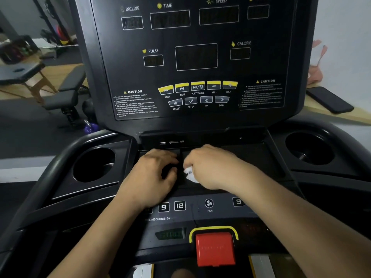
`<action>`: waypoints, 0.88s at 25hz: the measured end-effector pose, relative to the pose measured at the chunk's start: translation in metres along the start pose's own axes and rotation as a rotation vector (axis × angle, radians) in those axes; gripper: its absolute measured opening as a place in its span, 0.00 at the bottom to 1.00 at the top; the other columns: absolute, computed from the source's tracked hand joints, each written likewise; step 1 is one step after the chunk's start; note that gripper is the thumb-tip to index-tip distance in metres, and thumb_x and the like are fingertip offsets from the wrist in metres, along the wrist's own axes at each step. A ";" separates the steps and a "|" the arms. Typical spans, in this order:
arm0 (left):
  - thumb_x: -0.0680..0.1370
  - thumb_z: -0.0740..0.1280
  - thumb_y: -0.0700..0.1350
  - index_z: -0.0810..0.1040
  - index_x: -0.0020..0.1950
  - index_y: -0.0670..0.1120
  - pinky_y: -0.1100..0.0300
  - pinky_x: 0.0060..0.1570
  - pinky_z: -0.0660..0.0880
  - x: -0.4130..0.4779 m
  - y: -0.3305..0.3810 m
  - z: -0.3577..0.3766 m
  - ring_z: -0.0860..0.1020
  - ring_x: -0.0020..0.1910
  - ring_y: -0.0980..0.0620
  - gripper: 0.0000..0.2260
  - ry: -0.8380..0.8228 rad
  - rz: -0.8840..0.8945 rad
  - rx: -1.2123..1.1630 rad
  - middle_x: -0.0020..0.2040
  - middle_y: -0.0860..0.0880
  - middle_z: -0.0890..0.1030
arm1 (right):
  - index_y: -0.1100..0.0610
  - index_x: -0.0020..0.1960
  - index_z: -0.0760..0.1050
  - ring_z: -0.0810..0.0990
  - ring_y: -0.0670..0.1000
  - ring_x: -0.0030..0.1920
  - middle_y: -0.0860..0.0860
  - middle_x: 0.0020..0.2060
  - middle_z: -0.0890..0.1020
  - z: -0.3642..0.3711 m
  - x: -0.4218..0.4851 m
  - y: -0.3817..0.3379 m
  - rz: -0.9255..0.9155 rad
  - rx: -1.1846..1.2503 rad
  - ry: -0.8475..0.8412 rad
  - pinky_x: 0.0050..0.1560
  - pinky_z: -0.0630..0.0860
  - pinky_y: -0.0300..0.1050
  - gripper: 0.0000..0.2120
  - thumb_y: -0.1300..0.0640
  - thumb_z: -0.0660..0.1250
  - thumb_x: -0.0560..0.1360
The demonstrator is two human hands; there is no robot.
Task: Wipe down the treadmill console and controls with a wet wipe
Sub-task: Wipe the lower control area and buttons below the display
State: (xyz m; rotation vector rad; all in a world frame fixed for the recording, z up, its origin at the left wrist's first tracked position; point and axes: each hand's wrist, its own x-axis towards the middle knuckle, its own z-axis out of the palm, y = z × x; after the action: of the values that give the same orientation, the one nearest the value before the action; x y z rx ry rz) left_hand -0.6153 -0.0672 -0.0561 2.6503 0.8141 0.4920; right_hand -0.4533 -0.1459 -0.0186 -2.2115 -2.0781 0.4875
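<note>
Gripping a crumpled white wet wipe (189, 174), the right hand (212, 167) is holding it against the matte black console tray (251, 157). The left hand (154, 173) is resting just beside, fingers bent, grip undeterminable. Round cup holders (80, 167) are flanking both hands.

grey wall (18, 13) was seen at far left, white wall (345, 27) at right. wood floor (60, 71) was laid further back, dark rubber matting (30, 127) nearer. a black padded weight bench (70, 91) was set on the left, a padded table on wooden legs (24, 75) behind it. a rack of gear (18, 51) was blurred at the far wall. a purple kettlebell (91, 128) was parked on the matting. at right, a dark flat slab (329, 100) was laid on a wooden surface (361, 115); a pink item (319, 63) was too blurred to be identified.
</note>
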 end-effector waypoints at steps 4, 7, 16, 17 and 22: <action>0.73 0.64 0.46 0.84 0.53 0.45 0.61 0.60 0.72 -0.001 0.000 0.001 0.79 0.56 0.52 0.14 0.024 -0.002 0.000 0.55 0.51 0.84 | 0.50 0.54 0.73 0.78 0.58 0.43 0.52 0.45 0.78 0.007 0.002 0.002 0.119 0.044 0.346 0.33 0.64 0.44 0.08 0.54 0.62 0.75; 0.73 0.64 0.46 0.85 0.51 0.44 0.61 0.60 0.72 -0.001 -0.001 0.003 0.80 0.55 0.51 0.13 0.044 -0.008 -0.001 0.54 0.50 0.84 | 0.52 0.59 0.71 0.75 0.56 0.55 0.52 0.54 0.75 0.021 0.006 0.004 0.128 0.057 0.319 0.42 0.70 0.46 0.12 0.58 0.63 0.76; 0.73 0.64 0.46 0.84 0.53 0.45 0.58 0.60 0.73 0.000 0.000 0.003 0.78 0.55 0.51 0.14 0.023 -0.002 0.006 0.54 0.52 0.84 | 0.54 0.50 0.80 0.79 0.55 0.45 0.53 0.47 0.81 0.018 0.018 0.004 0.072 0.160 0.124 0.43 0.75 0.43 0.09 0.56 0.61 0.77; 0.73 0.63 0.47 0.84 0.53 0.45 0.58 0.60 0.73 0.001 0.000 0.003 0.78 0.56 0.50 0.14 0.022 -0.008 0.010 0.55 0.51 0.84 | 0.52 0.51 0.81 0.79 0.55 0.44 0.53 0.47 0.81 0.016 0.015 0.005 0.068 0.176 0.095 0.43 0.77 0.44 0.11 0.56 0.60 0.77; 0.73 0.63 0.47 0.84 0.54 0.44 0.58 0.62 0.73 -0.001 0.000 0.001 0.78 0.58 0.50 0.15 0.015 -0.023 0.024 0.56 0.50 0.83 | 0.38 0.58 0.79 0.76 0.44 0.37 0.44 0.44 0.78 -0.010 -0.009 0.018 0.054 0.107 -0.087 0.37 0.74 0.38 0.24 0.64 0.58 0.76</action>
State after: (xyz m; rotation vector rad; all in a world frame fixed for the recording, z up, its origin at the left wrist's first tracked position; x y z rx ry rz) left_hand -0.6154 -0.0676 -0.0576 2.6585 0.8595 0.4996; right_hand -0.4332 -0.1551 -0.0125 -2.2281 -1.9857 0.6936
